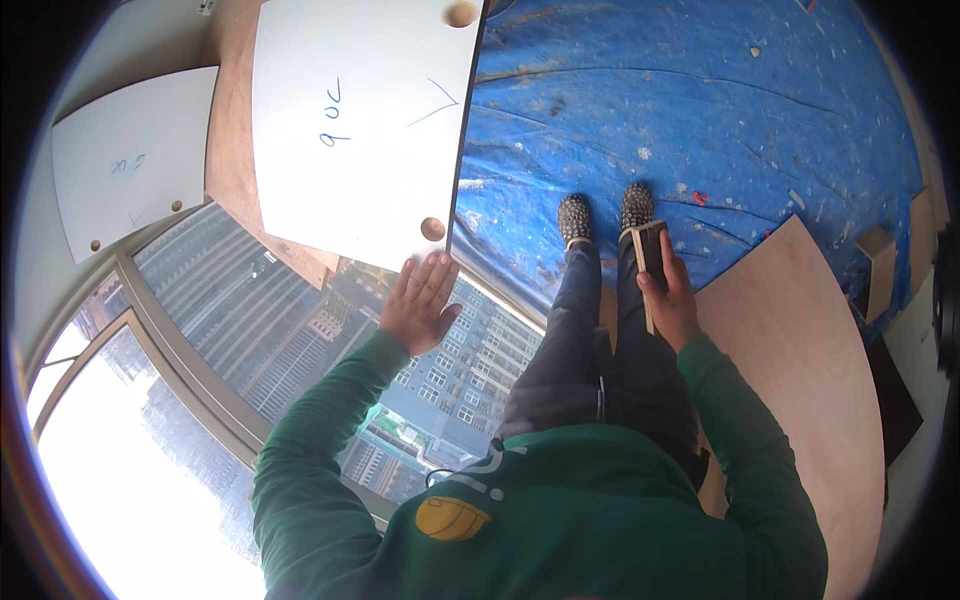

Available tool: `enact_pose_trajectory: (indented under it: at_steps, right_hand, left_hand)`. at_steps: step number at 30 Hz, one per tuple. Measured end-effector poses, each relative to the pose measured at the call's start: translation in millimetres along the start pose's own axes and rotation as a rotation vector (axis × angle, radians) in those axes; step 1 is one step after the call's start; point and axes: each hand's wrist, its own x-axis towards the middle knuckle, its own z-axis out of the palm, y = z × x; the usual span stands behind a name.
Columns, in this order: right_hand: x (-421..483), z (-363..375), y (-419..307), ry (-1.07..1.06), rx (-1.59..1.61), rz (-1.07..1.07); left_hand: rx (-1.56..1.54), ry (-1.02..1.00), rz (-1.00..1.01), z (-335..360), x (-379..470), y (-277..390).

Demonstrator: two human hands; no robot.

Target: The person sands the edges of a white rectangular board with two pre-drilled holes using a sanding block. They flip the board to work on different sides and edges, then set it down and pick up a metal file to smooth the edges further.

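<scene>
A white cabinet door panel (352, 165) with a dark edge bears blue handwritten marks. Two round hinge-cup holes are bored in it; the lower hole (433, 229) sits just beyond my left hand (420, 304). That hand lies flat, its fingertips at the panel's near edge, the thumb out to the side and nothing held. In my right hand (671, 300) is a narrow block (649, 262), dark on one face with pale wood along its side. It is held over my right leg, apart from the panel.
Behind the panel stands a plywood sheet (229, 150); a second white panel (135, 157) is at the far left. A window (442, 375) runs along my left. Blue tarpaulin (675, 112) covers the floor under my shoes. A large curved-looking plywood board (795, 360) is at my right.
</scene>
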Motion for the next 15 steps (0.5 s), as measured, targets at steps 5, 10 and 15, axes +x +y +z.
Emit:
enact_pose_trajectory:
  at_steps: [5, 10, 15]
  right_hand:
    - [3.3, -0.6, -0.4, 0.031, 0.016, -0.017]
    - [5.9, -8.6, 0.8, 0.058, 0.012, 0.004]
    - [2.6, -24.5, 4.8, 0.043, -0.015, 0.060]
  left_hand:
    - [-0.040, 0.160, -0.146, -3.0, 64.8, -8.8]
    - [0.081, 0.288, -0.219, -40.8, 189.1, -40.0]
    - [0.068, 0.580, -0.186, -59.6, 310.8, -96.1]
